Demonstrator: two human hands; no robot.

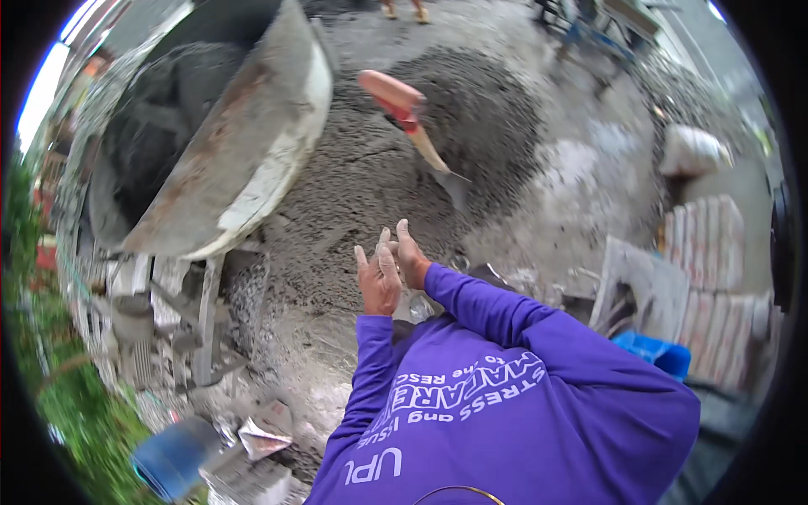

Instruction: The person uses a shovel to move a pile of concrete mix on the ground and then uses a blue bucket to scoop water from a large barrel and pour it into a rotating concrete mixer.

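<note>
The left hand (380, 284) and right hand (411, 257) come together with fingers loosely extended, grasping nothing visible. Beyond their fingertips, apart from both, the shovel (409, 119) slants blade-down at the mortar (337, 210); left of them is a metal tub (244, 151).

Soft, fairly bright daylight falls on the ground (581, 164), which shows pale, washed-out patches beyond the mortar heap's (353, 194) right edge. White sky (38, 105) glares at the upper left rim, while the hollow of the metal drum (269, 139) sinks into shadow. Blur smears the greenery (76, 429) and softens the shovel (396, 97). Fisheye distortion bends the outer scene, and the corners go black.
</note>
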